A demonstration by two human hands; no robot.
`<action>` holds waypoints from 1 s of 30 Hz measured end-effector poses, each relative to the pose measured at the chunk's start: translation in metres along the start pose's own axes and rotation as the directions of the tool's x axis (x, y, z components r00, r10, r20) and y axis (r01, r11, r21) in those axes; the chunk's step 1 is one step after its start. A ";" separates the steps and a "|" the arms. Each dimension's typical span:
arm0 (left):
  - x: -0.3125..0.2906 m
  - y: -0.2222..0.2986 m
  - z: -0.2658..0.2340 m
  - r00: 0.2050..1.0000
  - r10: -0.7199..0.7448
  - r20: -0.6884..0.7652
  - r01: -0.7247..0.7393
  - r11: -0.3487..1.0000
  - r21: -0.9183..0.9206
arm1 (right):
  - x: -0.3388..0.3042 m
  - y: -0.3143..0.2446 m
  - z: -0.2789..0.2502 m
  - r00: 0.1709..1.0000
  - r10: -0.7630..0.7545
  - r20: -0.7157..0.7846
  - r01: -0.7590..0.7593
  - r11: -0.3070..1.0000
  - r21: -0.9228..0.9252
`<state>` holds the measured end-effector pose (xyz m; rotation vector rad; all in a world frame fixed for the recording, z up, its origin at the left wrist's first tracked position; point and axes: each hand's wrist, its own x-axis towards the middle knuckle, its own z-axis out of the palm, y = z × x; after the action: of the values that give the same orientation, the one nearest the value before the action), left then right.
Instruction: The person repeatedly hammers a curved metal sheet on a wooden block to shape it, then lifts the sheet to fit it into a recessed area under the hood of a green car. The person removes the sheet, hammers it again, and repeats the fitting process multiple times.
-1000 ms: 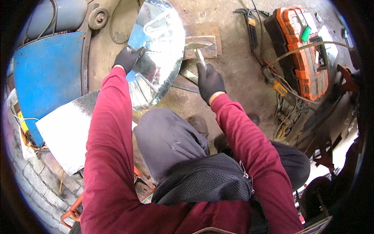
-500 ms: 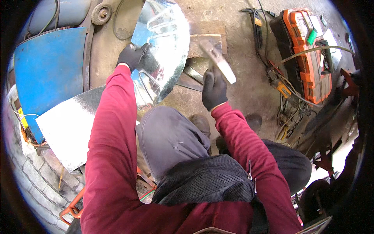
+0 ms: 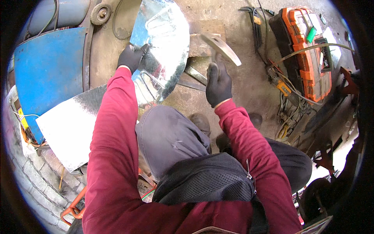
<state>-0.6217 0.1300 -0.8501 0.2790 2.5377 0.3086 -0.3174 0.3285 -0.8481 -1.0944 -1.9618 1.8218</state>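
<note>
A shiny, round-edged piece of sheet metal stands in front of me, its curved rim toward the right. My left hand, in a black glove, is closed on its straight left edge, thumb on the bright face. To the right of the sheet, my gloved right hand grips a hammer, raised and a little apart from the rim. The hammer's head is slightly blurred, and most of the handle is hidden in my fist.
Wooden boards and dark metal bars lie beyond the sheet. An orange-and-black toolbox and an angle grinder with cables are on the right. Leftward are a blue panel, another metal sheet and a small wheel.
My right hand has moved slightly right and away from me, carrying the hammer away from the sheet's rim. My left hand and the sheet have barely shifted.
</note>
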 end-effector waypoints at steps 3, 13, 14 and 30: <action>0.001 -0.003 -0.002 0.997 0.069 -0.025 -0.070 0.997 -0.036 | -0.008 0.021 0.015 0.978 -0.204 -0.051 0.203 0.979 -0.030; -0.004 -0.001 -0.004 1.000 -0.021 0.015 0.022 0.997 -0.074 | -0.003 0.024 0.024 0.990 -0.144 -0.006 0.143 0.989 -0.027; 0.002 -0.007 -0.005 0.999 -0.021 0.031 0.023 0.999 -0.049 | 0.009 0.001 0.022 0.921 0.331 0.206 -0.227 0.885 -0.407; 0.003 -0.010 -0.003 0.999 0.020 0.034 -0.014 0.987 -0.158 | 0.005 0.005 0.018 0.965 0.207 0.159 -0.135 0.918 -0.374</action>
<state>-0.6271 0.1205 -0.8526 0.2429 2.4600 0.5039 -0.3305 0.3184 -0.8581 -1.2700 -2.4624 1.7530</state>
